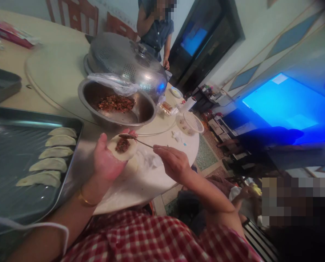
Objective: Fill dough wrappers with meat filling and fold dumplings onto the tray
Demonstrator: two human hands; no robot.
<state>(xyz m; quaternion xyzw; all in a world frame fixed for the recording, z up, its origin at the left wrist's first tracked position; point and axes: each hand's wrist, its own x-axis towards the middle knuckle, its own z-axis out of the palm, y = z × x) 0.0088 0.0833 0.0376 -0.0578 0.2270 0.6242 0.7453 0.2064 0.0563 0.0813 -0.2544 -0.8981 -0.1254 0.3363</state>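
On the palm of my left hand [105, 160] rests a round dumpling wrapper [129, 154], with its thumb and fingers around the edge. A brown heap of chopped filling [122, 146] lies in the middle of the wrapper. My right hand [176, 163] grips the thin handle of a metal spoon [144, 143], whose bowl touches the filling. Just beyond is a steel mixing bowl [82, 95] with more chopped filling [115, 104] in it. To the left, several folded dumplings [48, 165] lie in a row in a dark metal tray [12, 153].
Behind the bowl stands a large perforated steel dome [119, 54], with a clear plastic bag [113, 83] between them. A white plastic basket [192, 122] sits near the round table's right edge. One person [157, 32] stands across the table; another is at lower right.
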